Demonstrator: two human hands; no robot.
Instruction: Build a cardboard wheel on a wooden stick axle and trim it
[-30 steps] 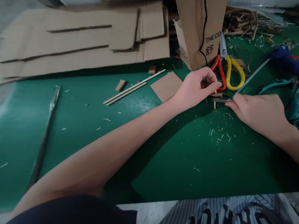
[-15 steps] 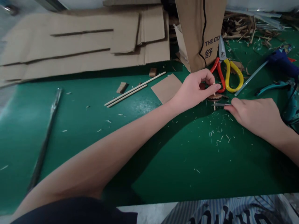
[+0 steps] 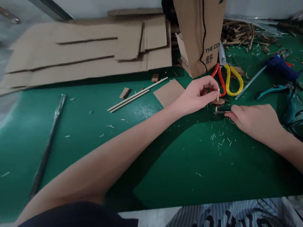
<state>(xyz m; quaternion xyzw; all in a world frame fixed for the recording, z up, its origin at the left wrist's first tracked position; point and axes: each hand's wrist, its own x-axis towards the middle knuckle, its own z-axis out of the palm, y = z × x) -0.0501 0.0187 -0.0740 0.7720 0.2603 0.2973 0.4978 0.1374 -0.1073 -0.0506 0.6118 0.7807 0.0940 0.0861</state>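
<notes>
My left hand (image 3: 200, 94) is closed, pinching a thin wooden stick (image 3: 218, 94) between thumb and fingers. The stick stands upright through a small round cardboard disc (image 3: 217, 102), just below the fingertips. To the right, my right hand (image 3: 254, 121) is wrapped round a small knife (image 3: 222, 112), its handle mostly hidden in the fist. The narrow blade points left and lies against the stick's lower end, under the disc. Pale shavings (image 3: 220, 142) are scattered on the green tabletop (image 3: 180, 170) below. Scissors (image 3: 222, 58) with red and yellow handles lie just behind my left hand.
Two wooden sticks (image 3: 138, 96) and a cardboard square (image 3: 169, 91) lie left of my left hand. Behind are cardboard sheets (image 3: 82, 60) and a paper bag (image 3: 193, 37). A blue glue gun (image 3: 281, 67) and teal pliers (image 3: 272, 90) lie right. A long dark rod (image 3: 48, 148) is far left.
The knife blade has slid down the stick, from nearer the disc to its lower end. My left hand keeps its pinch. The whole view has shifted slightly.
</notes>
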